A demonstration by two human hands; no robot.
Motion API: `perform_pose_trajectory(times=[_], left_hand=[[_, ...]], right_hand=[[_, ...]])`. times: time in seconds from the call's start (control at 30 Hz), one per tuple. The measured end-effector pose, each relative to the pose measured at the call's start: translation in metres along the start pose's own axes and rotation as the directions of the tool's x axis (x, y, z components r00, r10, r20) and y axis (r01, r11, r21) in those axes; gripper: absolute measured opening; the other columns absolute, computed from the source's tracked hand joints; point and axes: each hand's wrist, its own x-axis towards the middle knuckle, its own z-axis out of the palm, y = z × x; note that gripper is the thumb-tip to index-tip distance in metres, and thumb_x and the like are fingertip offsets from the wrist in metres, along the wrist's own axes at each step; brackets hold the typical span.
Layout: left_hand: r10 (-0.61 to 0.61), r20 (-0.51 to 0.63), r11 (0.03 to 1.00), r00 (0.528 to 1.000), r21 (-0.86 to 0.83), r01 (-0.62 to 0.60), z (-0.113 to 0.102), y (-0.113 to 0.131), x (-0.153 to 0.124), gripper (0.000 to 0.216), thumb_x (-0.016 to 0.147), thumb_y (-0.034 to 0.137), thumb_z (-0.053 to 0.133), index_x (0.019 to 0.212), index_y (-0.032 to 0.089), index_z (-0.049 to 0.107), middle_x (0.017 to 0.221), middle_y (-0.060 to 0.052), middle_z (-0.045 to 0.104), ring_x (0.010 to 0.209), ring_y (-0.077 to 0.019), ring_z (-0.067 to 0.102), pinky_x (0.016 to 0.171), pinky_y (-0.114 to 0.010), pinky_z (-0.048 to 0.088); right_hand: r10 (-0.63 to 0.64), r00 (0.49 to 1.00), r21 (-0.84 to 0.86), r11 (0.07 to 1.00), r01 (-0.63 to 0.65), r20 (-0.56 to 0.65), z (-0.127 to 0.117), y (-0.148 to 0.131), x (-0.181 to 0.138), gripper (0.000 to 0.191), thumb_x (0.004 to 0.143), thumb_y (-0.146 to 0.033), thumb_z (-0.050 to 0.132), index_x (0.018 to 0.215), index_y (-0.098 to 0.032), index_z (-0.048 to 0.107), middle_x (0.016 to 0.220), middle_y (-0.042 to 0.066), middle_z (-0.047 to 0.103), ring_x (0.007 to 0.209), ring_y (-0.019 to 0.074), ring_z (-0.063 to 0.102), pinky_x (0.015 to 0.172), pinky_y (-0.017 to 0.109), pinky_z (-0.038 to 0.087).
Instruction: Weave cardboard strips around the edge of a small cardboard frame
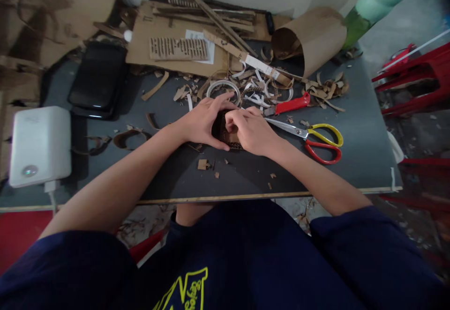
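Both my hands meet at the middle of the dark table point(246, 174) over a small piece of corrugated cardboard point(230, 136). My left hand point(204, 122) wraps round its left side with fingers curled. My right hand point(251, 129) presses on it from the right, fingers bent and closed on its top. Most of the piece is hidden under my fingers.
Scissors with red and yellow handles point(312, 139) and a red utility knife point(290, 105) lie right of my hands. Cardboard scraps, strips and a tape ring point(225, 90) lie behind. A black tray point(98, 78), white box point(40, 143), rolled cardboard point(312, 38) and red stools point(415, 76) surround.
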Motion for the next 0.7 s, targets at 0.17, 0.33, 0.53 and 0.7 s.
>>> perform_pose_trajectory(times=[0.17, 0.33, 0.53, 0.7], left_hand=[[0.012, 0.008, 1.0, 1.0, -0.009, -0.012, 0.0004, -0.0012, 0.0006, 0.137, 0.064, 0.089, 0.067, 0.162, 0.018, 0.002, 0.145, -0.024, 0.054, 0.136, -0.0448, 0.05, 0.115, -0.059, 0.028], [0.017, 0.006, 0.999, 1.0, -0.028, -0.017, 0.0009, -0.0026, 0.001, 0.136, 0.065, 0.087, 0.068, 0.162, 0.018, 0.003, 0.145, -0.025, 0.055, 0.137, -0.0447, 0.049, 0.113, -0.059, 0.028], [-0.013, 0.004, 1.0, 1.0, -0.028, 0.013, 0.0012, -0.0016, 0.0013, 0.137, 0.061, 0.09, 0.068, 0.161, 0.017, 0.009, 0.145, -0.024, 0.056, 0.137, -0.0442, 0.05, 0.114, -0.057, 0.028], [-0.029, 0.013, 0.999, 1.0, -0.029, 0.029, 0.001, -0.0008, 0.0017, 0.137, 0.06, 0.091, 0.068, 0.16, 0.015, 0.011, 0.145, -0.025, 0.055, 0.137, -0.0448, 0.049, 0.114, -0.057, 0.028]], right_hand=[[-0.034, 0.999, -0.07, 0.997, 0.033, -0.02, 0.0096, -0.0017, 0.0, 0.023, 0.091, -0.006, 0.031, 0.103, -0.024, 0.04, 0.087, 0.002, 0.069, 0.087, 0.0194, 0.06, 0.088, 0.037, 0.03], [-0.014, 0.997, -0.063, 0.998, 0.009, -0.075, 0.0084, -0.0048, -0.0027, 0.023, 0.094, -0.007, 0.027, 0.103, -0.024, 0.041, 0.082, 0.0, 0.07, 0.077, 0.0183, 0.058, 0.086, 0.037, 0.029], [0.033, 0.996, 0.021, 0.999, -0.031, -0.086, 0.0064, -0.006, -0.0023, 0.021, 0.088, -0.006, 0.033, 0.096, -0.025, 0.038, 0.079, -0.002, 0.074, 0.074, 0.0183, 0.059, 0.088, 0.038, 0.028], [0.043, 0.989, 0.084, 0.996, -0.031, -0.144, 0.008, -0.0028, -0.0086, 0.039, 0.075, 0.002, 0.035, 0.104, -0.025, 0.036, 0.089, -0.003, 0.077, 0.086, 0.0175, 0.064, 0.088, 0.037, 0.028]])
